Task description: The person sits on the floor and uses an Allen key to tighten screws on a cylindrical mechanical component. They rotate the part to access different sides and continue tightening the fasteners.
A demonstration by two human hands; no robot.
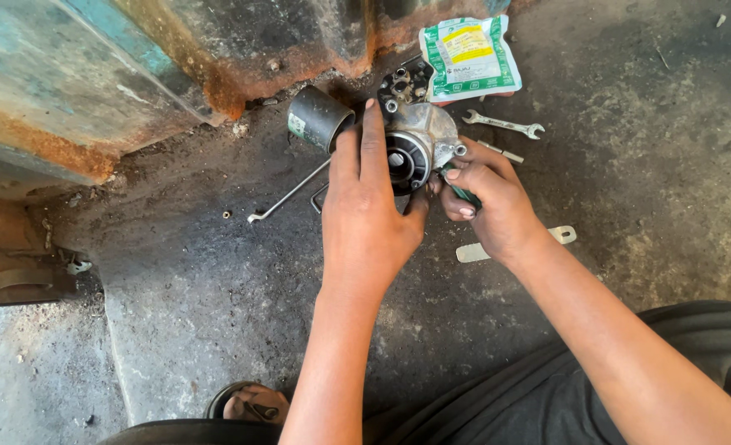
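1. Overhead, a rusted, teal-painted sheet-metal body (134, 58) is seen along the top left, standing on the stained grey concrete floor (217, 297).
2. The left hand (369, 222) is laid flat over a grey cast-metal housing with a round black bore (419, 144); its fingers are stretched out, not curled, and the thumb is pressed to the lower edge of the housing.
3. The right hand (489, 206) is closed around a slim green-handled tool (463, 194), whose tip is held against the right side of the housing, just beside the bore.
4. The housing is found on the floor at upper centre, between the two hands, close to the foot of the rusted body.
5. A white-and-green plastic packet (470, 56) is placed just behind the housing.
6. A dark cylindrical metal sleeve (317, 118) is lying on its side just left of the housing.
7. A thin bent metal rod (287, 196) is lying left of the left hand.
8. A small silver open-ended spanner (504, 124) is lying right of the housing.
9. A flat pale metal strip (474, 251) is partly hidden under the right wrist.
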